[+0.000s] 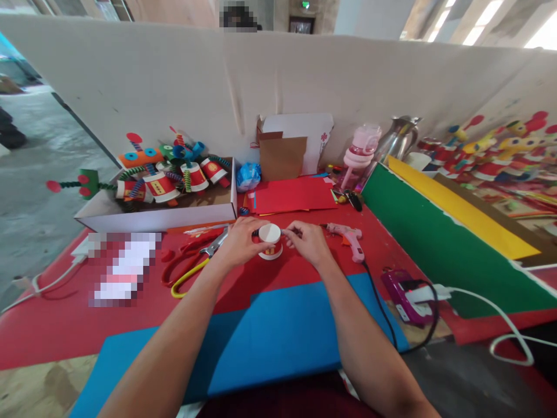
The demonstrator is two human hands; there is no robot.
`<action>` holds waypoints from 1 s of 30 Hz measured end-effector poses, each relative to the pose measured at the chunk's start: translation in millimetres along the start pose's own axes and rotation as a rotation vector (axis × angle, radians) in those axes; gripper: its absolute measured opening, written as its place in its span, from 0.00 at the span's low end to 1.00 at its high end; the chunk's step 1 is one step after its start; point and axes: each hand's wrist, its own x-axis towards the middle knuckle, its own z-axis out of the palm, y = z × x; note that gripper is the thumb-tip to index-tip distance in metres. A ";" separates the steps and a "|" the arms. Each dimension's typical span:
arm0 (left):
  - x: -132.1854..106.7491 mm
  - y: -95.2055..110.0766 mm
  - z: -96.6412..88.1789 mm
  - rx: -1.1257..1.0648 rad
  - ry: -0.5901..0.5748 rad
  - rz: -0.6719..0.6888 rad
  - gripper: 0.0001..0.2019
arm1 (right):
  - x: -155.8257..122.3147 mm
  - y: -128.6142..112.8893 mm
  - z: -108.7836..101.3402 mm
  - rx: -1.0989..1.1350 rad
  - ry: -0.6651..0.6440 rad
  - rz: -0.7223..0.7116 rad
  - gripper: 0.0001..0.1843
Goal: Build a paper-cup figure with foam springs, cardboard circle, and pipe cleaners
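Observation:
A small upturned paper cup (270, 239), white on top with a red band, stands on the red table cover in the middle. My left hand (241, 242) is curled against the cup's left side, fingers closed on it. My right hand (308, 240) pinches a thin dark stick, perhaps a pipe cleaner (290, 231), at the cup's right edge. Another dark bit pokes out on the cup's left side.
Scissors (196, 259) lie left of my hands, a pink glue gun (350, 238) right. A blue foam sheet (270, 337) lies in front. A white box (156, 216) of finished cup figures stands back left. Red paper sheets (290, 195), a pink bottle (359, 152) and green (439, 244) and yellow sheets lie behind and to the right.

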 end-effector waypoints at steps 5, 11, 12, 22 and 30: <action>0.4 -2.1 1.3 -0.032 0.008 0.020 0.21 | 0.0 -0.6 1.9 0.022 0.010 0.020 0.09; 0.5 -4.0 2.0 -0.034 0.014 0.024 0.22 | -0.6 -2.4 2.0 0.031 0.017 0.031 0.10; 0.5 -4.1 2.0 -0.035 0.012 0.026 0.22 | -0.7 -2.6 1.9 0.031 0.018 0.032 0.10; -0.7 -1.2 1.0 0.024 0.045 0.025 0.21 | -1.0 -0.2 0.8 0.054 0.020 0.070 0.11; -2.3 2.2 -1.4 0.035 0.021 0.016 0.22 | -4.7 13.8 -25.0 -0.221 0.186 0.090 0.24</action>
